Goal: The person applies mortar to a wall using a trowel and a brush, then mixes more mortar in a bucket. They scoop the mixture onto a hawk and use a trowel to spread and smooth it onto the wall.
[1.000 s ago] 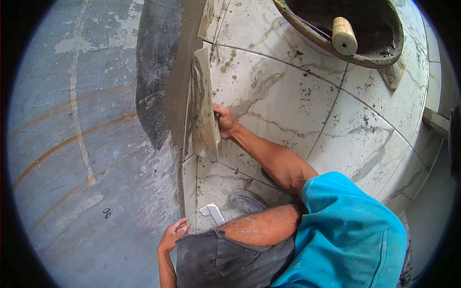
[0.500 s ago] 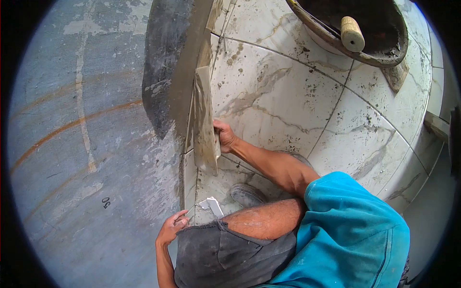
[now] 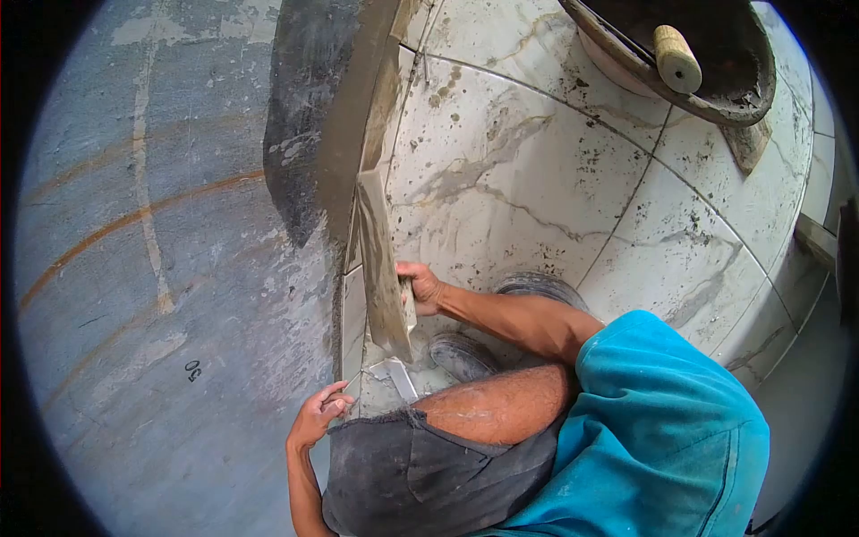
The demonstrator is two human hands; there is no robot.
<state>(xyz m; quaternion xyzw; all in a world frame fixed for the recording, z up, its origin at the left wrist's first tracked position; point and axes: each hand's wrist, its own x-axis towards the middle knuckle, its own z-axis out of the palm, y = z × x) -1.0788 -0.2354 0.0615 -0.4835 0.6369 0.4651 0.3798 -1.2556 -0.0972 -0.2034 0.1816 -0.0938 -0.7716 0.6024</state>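
My right hand is wrapped round the handle of a long mortar-smeared float, which stands on edge beside the foot of the wall. Grey wet mortar coats a strip of the wall above it. Near the wall's base, above my dark shorts, my left hand has its fingers partly spread, with nothing seen in them. A small white angled piece lies on the floor just below the float's lower end.
A basin with a wooden-handled tool across its rim stands at the upper right, a wood block beneath it. Marbled floor tiles carry mortar specks. The blue-grey wall fills the left side. My shoes are below my arm.
My right hand and the float have moved down along the wall, toward my left hand. The float's lower end is now close to the white piece. The camera view has shifted slightly.
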